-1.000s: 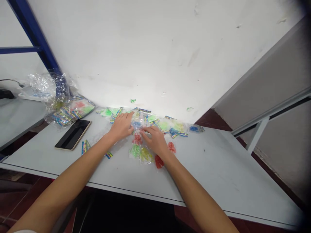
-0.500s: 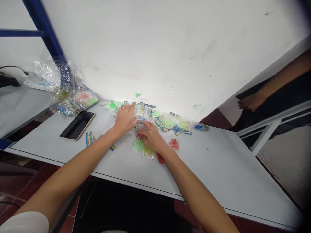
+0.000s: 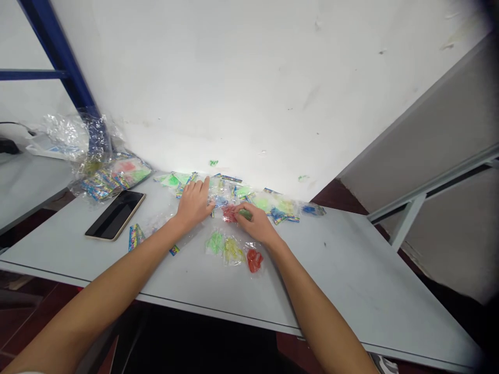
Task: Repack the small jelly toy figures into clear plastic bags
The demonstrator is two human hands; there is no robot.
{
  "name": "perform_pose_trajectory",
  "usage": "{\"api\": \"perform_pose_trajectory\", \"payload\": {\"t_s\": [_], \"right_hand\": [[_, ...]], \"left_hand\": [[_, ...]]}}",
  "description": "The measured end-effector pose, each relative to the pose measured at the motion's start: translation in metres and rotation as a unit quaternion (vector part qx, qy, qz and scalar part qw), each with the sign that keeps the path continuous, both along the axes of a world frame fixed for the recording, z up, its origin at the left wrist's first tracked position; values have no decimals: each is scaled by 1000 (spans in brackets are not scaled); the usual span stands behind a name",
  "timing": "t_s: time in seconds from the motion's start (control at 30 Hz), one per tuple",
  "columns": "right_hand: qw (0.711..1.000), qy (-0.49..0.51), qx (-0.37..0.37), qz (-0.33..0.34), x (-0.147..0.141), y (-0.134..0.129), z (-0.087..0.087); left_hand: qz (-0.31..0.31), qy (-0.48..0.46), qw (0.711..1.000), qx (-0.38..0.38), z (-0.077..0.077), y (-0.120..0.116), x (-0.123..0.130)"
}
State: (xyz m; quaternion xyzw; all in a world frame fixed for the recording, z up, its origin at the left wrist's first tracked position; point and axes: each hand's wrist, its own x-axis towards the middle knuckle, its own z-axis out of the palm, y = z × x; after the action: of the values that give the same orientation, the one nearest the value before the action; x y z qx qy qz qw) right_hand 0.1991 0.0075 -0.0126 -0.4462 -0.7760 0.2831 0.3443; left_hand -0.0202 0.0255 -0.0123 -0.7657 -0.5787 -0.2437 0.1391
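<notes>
My left hand (image 3: 194, 203) rests flat with its fingers apart on the crinkled clear plastic packets (image 3: 234, 193) that lie in a loose row along the wall. My right hand (image 3: 255, 223) pinches a small clear packet with a red item (image 3: 230, 213), and a bit of green (image 3: 245, 214) shows by its fingers. In front of my hands lie separate little bags of green (image 3: 215, 242), yellow (image 3: 233, 252) and red (image 3: 254, 261) pieces. Colourful printed strips (image 3: 134, 237) lie near my left wrist.
A black phone in a gold case (image 3: 116, 215) lies on the white table (image 3: 343, 270) left of my arm. A heap of plastic bags (image 3: 111, 179) sits at the back left by a blue metal upright (image 3: 64, 65). The table's front edge runs beneath my forearms.
My right hand has moved back and to the right, with the red packet now at its fingertips. The green and yellow bags show fully. A person's arm seen at the right earlier has gone.
</notes>
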Motion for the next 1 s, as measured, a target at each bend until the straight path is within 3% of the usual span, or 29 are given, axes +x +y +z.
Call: {"api": "perform_pose_trajectory", "payload": {"t_s": [0.13,0.27,0.4,0.53,0.73,1.0], "right_hand": [[982,148,-114,-14,2,3,2],[924,308,-213,-77,2,5,6],[899,368,-216,-98,-2,0,17],[906,367,-173,-118,-7,-2,17],[936,291,-137,-145,-10,-3,14],[974,175,-119,-82,-9,-11,20]], "left_hand": [[9,5,1000,17,-1,0,1],[-6,22,1000,11,-3,-3,5],[-39,38,998,-9,-5,-6,11],[-51,43,998,-15,-6,-9,17],[-36,30,999,-13,-4,-9,17],[-51,46,997,-22,-5,-11,19]]}}
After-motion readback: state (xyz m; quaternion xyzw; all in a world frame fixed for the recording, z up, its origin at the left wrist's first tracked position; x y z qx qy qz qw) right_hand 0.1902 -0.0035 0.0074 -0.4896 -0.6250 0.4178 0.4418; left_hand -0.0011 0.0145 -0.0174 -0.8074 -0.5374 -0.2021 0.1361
